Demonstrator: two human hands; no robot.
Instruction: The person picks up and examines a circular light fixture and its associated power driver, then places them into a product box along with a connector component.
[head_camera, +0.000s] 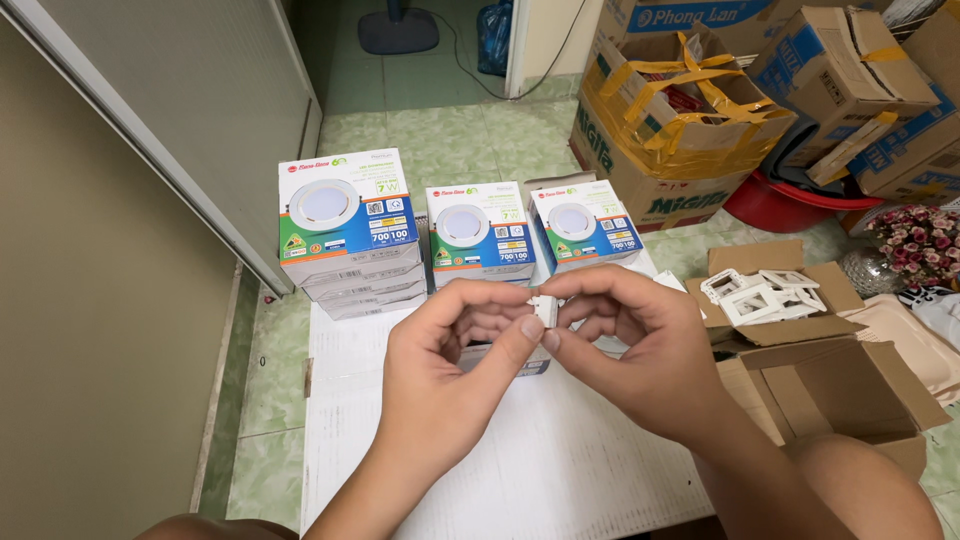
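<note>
Green marbled tile floor (440, 135) fills the upper centre of the frame; a grey metal door panel (190, 100) stands at upper left.

Work surface: white printed paper sheet (560, 470), lower centre, lying on the floor.

Left hand (450, 380): centre of frame, fingers curled, thumb and forefinger pinched on the small white plastic rectangular part (546, 311).

Right hand (640, 345): just right of centre, fingers curled, thumb and forefinger closed on the same part from the other side. The part sits between both hands' fingertips, raised above the paper sheet, at mid-frame.

Behind the hands, in a row: a stack of white, blue and green cardboard boxes picturing a round ceiling light (345, 230) at centre left; a second such box (478, 232) at centre; a third (585, 225) just beside it.

Right of frame: open brown cardboard carton (800, 345) holding white plastic square frames (755, 295).

Upper right: large brown cardboard box bound with yellow tape (670, 120); further taped cardboard boxes (850, 70) piled beside it; red plastic basin (775, 205) under them.

Right edge: bunch of pink and white artificial flowers (925, 240).

Top centre: dark round fan base (398, 30) with black cable.
</note>
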